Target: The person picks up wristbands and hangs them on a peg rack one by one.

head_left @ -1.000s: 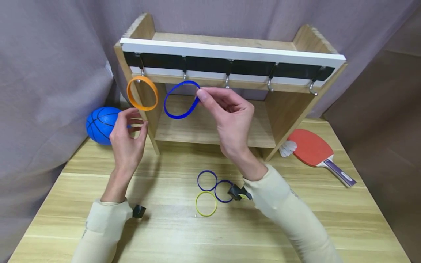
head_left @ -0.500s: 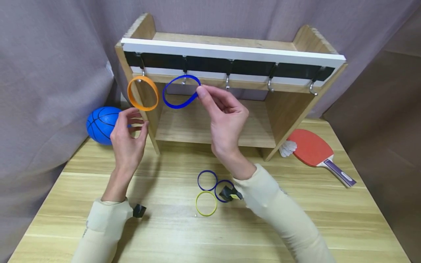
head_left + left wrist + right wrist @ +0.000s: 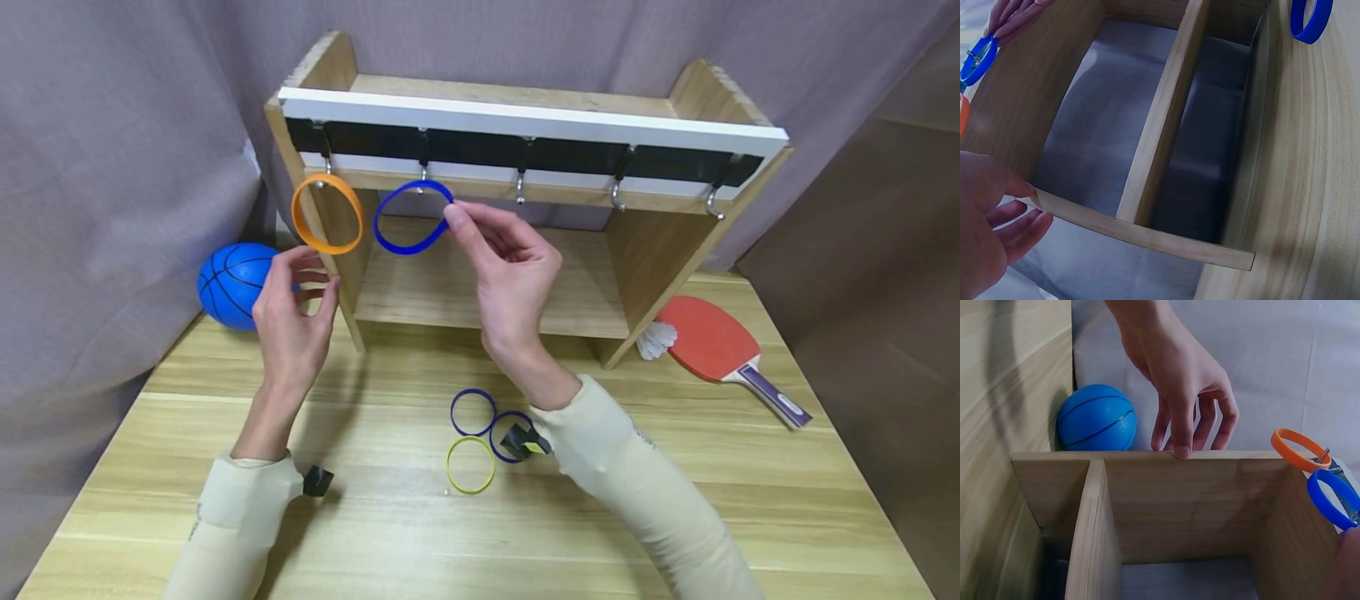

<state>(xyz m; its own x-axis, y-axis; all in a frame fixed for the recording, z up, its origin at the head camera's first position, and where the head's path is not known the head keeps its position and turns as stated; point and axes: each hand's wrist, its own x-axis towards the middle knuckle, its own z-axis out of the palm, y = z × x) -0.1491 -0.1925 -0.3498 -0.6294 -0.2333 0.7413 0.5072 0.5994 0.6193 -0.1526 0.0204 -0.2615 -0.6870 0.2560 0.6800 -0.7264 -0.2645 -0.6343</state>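
In the head view, my right hand (image 3: 517, 275) pinches a blue silicone wristband (image 3: 408, 249) by its right side. It is at the second hook (image 3: 423, 177) from the left, whose tip shows inside the loop; whether the band bears on the hook I cannot tell. An orange wristband (image 3: 335, 248) hangs from the leftmost hook (image 3: 327, 165). My left hand (image 3: 294, 325) grips the front edge of the wooden shelf's left side panel (image 3: 1247, 457), thumb on the edge and fingers on the outer side.
Two dark blue wristbands and a yellow wristband (image 3: 471, 492) lie on the table (image 3: 390, 533). A blue ball (image 3: 232, 287) sits left of the shelf. A red table tennis bat (image 3: 708, 337) and a shuttlecock (image 3: 657, 341) lie to the right. Three more hooks line the rail.
My right hand has moved slightly left with the blue wristband, raising it and then lowering it a little, so the second hook's tip now shows inside the loop. My left hand stays put.
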